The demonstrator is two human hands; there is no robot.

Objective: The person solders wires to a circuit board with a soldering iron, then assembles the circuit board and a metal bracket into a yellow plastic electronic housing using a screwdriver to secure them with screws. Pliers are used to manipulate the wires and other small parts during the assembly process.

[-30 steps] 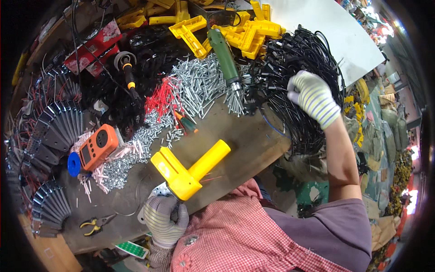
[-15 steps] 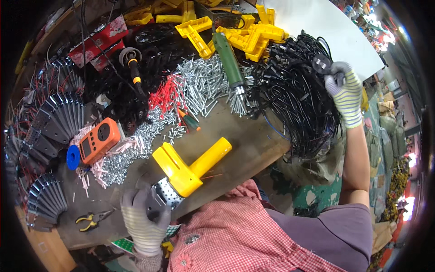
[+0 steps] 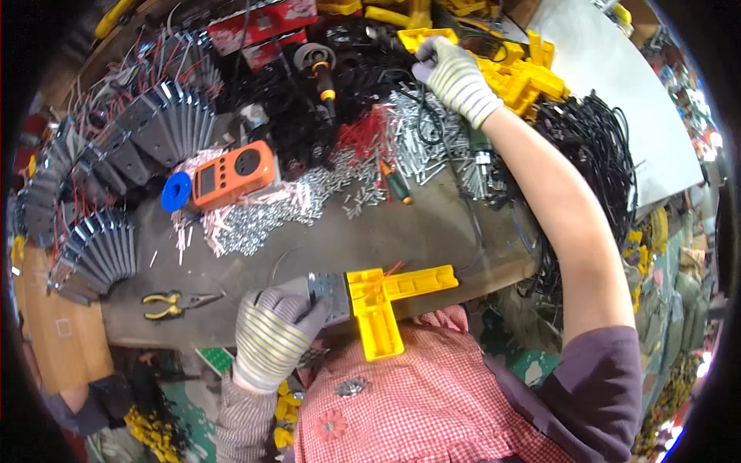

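My left hand (image 3: 276,336), in a striped glove, is closed around the grey metal plate (image 3: 332,297) at the table's front edge. That plate joins a yellow plastic casing half (image 3: 380,328), which lies hollow side up with its handle pointing right and thin reddish wire on it. At the back, my gloved right hand (image 3: 459,77) has its fingers curled at the edge of another yellow casing half (image 3: 421,37); the fingertips are partly hidden. A black cable (image 3: 476,220) loops below that hand and runs down toward the front casing.
Screws (image 3: 421,143), an orange meter (image 3: 235,176), a blue spool (image 3: 176,191) and a small screwdriver (image 3: 396,184) lie mid-table. Pliers (image 3: 181,303) are at front left, stacked metal plates (image 3: 93,251) behind. A green power screwdriver (image 3: 480,147) and black cable bundles (image 3: 594,154) sit right.
My right hand has left the black plug at the cable pile and moved left to the yellow casings. The front yellow casing has turned from closed side up to hollow side up.
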